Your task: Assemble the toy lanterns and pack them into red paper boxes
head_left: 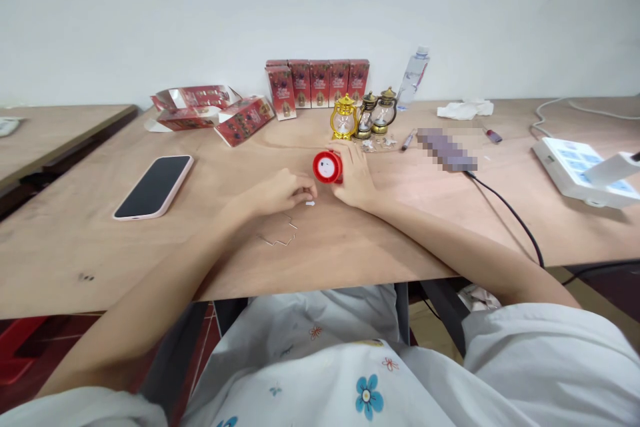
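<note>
While the right hand (356, 181) is gripping the red lantern (327, 167) lying mid-bench, the left hand (281, 192) is curling loosely, seemingly empty, fingertips just beside a small white piece (311, 203); a phone (154, 187) is lying toward the left edge.

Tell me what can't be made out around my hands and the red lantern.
Head view only.
The red lantern: body hidden behind its round end and the right hand.
The left hand: curled fingers hide whether it grips the small white piece, itself too small to identify.
The pixelated patch: blurs whatever lies under it.
The white device: cut off by the right edge.
</note>
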### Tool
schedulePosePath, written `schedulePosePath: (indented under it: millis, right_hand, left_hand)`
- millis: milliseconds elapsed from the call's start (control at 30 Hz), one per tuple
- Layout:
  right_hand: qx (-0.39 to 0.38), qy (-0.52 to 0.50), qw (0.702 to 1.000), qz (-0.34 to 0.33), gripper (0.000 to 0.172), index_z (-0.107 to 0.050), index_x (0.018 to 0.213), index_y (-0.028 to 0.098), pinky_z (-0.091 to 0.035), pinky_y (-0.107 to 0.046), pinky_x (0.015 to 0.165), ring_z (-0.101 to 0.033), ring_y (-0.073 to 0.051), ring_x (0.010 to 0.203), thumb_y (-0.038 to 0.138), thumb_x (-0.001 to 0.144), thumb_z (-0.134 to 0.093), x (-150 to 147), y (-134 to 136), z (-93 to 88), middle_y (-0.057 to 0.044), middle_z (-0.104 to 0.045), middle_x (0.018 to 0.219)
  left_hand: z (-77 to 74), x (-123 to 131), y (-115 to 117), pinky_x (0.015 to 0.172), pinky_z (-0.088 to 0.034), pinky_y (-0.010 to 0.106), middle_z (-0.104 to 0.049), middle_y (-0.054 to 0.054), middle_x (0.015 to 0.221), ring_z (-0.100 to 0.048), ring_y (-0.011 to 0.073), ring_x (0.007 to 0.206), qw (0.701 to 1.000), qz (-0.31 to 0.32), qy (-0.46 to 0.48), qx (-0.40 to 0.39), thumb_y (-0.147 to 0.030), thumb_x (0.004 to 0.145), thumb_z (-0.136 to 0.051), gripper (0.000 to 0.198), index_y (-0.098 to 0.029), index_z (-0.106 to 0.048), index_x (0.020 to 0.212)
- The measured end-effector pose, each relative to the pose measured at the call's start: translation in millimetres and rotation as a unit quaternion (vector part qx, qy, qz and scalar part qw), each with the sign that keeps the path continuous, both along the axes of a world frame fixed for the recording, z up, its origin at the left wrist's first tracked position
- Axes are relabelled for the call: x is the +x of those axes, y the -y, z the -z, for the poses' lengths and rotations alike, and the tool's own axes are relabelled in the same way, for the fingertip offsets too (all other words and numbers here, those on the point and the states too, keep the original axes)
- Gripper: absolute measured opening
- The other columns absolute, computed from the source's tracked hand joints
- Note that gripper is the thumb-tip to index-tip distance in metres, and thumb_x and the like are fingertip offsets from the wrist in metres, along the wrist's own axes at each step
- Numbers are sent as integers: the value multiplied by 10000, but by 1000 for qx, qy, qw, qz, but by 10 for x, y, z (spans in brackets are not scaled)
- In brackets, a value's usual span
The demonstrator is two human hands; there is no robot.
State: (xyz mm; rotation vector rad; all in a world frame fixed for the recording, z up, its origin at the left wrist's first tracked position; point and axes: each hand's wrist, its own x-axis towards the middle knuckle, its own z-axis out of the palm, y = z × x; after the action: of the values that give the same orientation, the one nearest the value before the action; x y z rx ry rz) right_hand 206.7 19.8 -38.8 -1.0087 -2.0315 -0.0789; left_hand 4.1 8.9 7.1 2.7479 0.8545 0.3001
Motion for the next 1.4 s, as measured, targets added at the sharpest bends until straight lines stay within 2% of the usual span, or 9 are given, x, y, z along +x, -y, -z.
schedulePosePath:
  millis: [133,300,533,633,767,900,1133,1233,1400]
  right_hand:
    - [1,0,1000,-3,601,-412,1210,189,-362,-450,960,-435,-292,1190,98,626,-522,-1,-2,1,-118,-494,1268]
    - [1,2,1000,-3,603,-411,1212,181,-361,-455,961,-431,-296,1191,97,624,-519,-7,-4,4,-124,-489,1268]
    - [-1,5,1000,-5,626,-401,1227,184,-358,-458,965,-427,-301,1197,94,618,-516,0,-11,10,-125,-482,1283]
    - [0,2,1000,-8,620,-400,1224,192,-360,-459,965,-431,-301,1197,102,623,-518,4,-14,13,-122,-483,1285]
    - [10,2,1000,-6,630,-413,1212,180,-373,-446,958,-443,-294,1185,89,600,-528,2,-7,9,-121,-497,1274]
    - [10,7,1000,0,623,-418,1210,169,-381,-441,944,-452,-292,1176,82,602,-526,-6,2,-1,-128,-506,1263]
    - [4,5,1000,-5,601,-408,1220,191,-371,-453,956,-437,-293,1193,112,636,-527,0,-6,4,-120,-490,1281]
    - [2,3,1000,-9,606,-408,1224,188,-363,-455,968,-430,-293,1200,110,636,-533,6,-10,11,-122,-482,1285]
    - [3,8,1000,-7,609,-420,1228,168,-350,-460,985,-420,-294,1208,104,634,-535,6,-4,8,-132,-482,1283]
  left_hand:
    - [24,-64,-71,680,-400,216,-639,23,902,-582,112,732,1000,9,0,-5,-210,843,-529,163,-209,-684,892]
    - [42,-62,-107,711,-398,226,-630,30,873,-579,124,784,999,41,-17,-19,-193,858,-493,200,-203,-692,866]
    - [-7,-40,-60,638,-363,228,-629,17,918,-578,149,807,996,-12,-79,36,-276,865,-533,164,-231,-690,853]
    - [9,-35,-46,639,-373,227,-622,17,943,-580,153,821,996,-14,-74,43,-297,868,-541,158,-238,-686,887]
    - [84,-35,-69,781,-423,261,-594,32,1082,-561,173,979,998,47,-21,24,-257,894,-502,205,-265,-667,1015]
    - [105,-33,-79,862,-416,294,-587,41,1027,-533,185,1028,996,89,-21,15,-247,903,-481,215,-262,-671,1001]
    - [14,-2,-9,738,-406,256,-576,26,979,-557,171,898,999,13,-49,5,-281,868,-525,144,-228,-657,884]
    - [18,-3,-18,727,-395,257,-591,25,993,-563,169,877,999,-1,-39,-6,-320,861,-531,157,-224,-645,912]
    - [44,-25,-53,666,-382,253,-634,33,918,-563,151,740,997,-64,-22,-48,-410,805,-587,255,-176,-607,904]
